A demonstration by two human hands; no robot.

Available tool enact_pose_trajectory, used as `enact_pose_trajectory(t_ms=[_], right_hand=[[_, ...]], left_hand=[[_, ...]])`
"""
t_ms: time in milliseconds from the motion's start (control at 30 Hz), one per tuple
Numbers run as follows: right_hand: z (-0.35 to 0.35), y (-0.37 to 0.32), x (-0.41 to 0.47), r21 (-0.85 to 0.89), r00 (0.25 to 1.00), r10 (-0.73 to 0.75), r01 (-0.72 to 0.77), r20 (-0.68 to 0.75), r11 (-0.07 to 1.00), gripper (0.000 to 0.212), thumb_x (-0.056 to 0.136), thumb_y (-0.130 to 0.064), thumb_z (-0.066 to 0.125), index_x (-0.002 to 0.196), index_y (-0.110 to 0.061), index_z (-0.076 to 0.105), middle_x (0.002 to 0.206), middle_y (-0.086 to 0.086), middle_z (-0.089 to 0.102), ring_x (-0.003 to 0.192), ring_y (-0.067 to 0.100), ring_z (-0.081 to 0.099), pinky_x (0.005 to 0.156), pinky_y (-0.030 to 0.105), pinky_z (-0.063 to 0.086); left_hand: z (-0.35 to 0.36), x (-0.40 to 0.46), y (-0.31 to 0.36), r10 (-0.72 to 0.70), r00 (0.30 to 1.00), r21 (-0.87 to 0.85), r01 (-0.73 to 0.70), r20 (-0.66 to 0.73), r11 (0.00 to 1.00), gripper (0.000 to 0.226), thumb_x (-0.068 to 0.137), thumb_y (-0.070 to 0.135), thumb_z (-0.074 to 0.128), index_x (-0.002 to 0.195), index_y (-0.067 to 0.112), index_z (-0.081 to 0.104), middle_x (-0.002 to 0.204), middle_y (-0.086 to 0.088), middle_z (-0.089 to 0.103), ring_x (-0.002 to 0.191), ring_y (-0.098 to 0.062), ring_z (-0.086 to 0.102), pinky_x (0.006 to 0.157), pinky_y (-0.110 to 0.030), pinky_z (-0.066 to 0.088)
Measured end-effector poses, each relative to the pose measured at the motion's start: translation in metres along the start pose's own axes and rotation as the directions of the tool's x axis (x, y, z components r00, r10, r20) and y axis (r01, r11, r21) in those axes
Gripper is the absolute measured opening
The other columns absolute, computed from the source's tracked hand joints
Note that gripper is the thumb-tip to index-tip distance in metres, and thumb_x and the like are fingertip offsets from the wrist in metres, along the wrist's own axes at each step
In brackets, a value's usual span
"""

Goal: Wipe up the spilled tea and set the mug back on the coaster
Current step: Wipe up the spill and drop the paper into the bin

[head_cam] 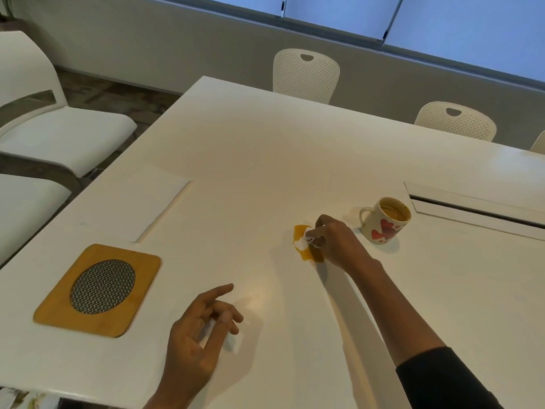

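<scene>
I count one mug (385, 221) upright on the white counter (265, 160), far right, well apart from the one wooden coaster (97, 290) at near left. One patch of spilled tea (305, 245) lies just left of the mug. My right hand (334, 242) pinches one white tissue (305, 239) onto it. My left hand (200, 335) hovers relaxed, fingers loose, holding nothing. I see three chair backs at the far edge.

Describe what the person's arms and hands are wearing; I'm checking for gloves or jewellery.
Both hands are bare: no gloves, rings or watch show on the left hand or right hand. The right arm has a dark sleeve pushed above the forearm. No sleeve shows on the left.
</scene>
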State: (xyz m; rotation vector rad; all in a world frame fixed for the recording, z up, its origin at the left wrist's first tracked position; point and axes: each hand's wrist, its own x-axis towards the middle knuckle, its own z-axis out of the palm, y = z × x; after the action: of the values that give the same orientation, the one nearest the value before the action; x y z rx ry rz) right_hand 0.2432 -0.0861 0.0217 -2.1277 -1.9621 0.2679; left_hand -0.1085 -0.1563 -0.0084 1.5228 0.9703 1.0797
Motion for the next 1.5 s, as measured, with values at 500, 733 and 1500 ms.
enact_pose_trajectory(t_ms=[500, 733, 1500], right_hand=[[0.020, 0.001, -0.003, 0.032, 0.990, 0.030, -0.025, -0.139, 0.999, 0.037, 0.086, 0.015, 0.073, 0.113, -0.008, 0.083, 0.096, 0.013, 0.067, 0.092, 0.033, 0.062, 0.071, 0.033, 0.048], [0.002, 0.005, 0.010, 0.324, 0.935, 0.273, -0.192, -0.226, 0.926, 0.024, 0.091, 0.005, 0.072, 0.101, -0.011, 0.086, 0.104, 0.009, 0.074, 0.090, 0.021, 0.067, 0.071, 0.005, 0.046], [-0.011, 0.034, -0.005, 0.119, 0.964, -0.265, 0.261, 0.015, 0.958, 0.027, 0.088, 0.006, 0.078, 0.101, -0.017, 0.086, 0.117, 0.002, 0.075, 0.099, 0.013, 0.070, 0.084, 0.009, 0.053]], left_hand=[[-0.001, -0.001, 0.001, 0.001, 1.000, 0.004, -0.001, 0.003, 1.000, 0.033, 0.096, 0.026, 0.057, 0.125, 0.039, 0.064, 0.095, -0.006, 0.078, 0.082, -0.029, 0.074, 0.094, -0.050, 0.059], [-0.002, -0.003, 0.005, 0.002, 1.000, -0.025, -0.003, -0.014, 1.000, 0.034, 0.093, 0.041, 0.058, 0.127, 0.039, 0.063, 0.096, -0.006, 0.078, 0.083, -0.029, 0.074, 0.094, -0.051, 0.059], [-0.001, -0.002, 0.002, 0.010, 1.000, -0.007, -0.010, -0.011, 1.000, 0.033, 0.094, 0.032, 0.058, 0.126, 0.039, 0.063, 0.094, -0.006, 0.078, 0.080, -0.030, 0.074, 0.090, -0.046, 0.060]])
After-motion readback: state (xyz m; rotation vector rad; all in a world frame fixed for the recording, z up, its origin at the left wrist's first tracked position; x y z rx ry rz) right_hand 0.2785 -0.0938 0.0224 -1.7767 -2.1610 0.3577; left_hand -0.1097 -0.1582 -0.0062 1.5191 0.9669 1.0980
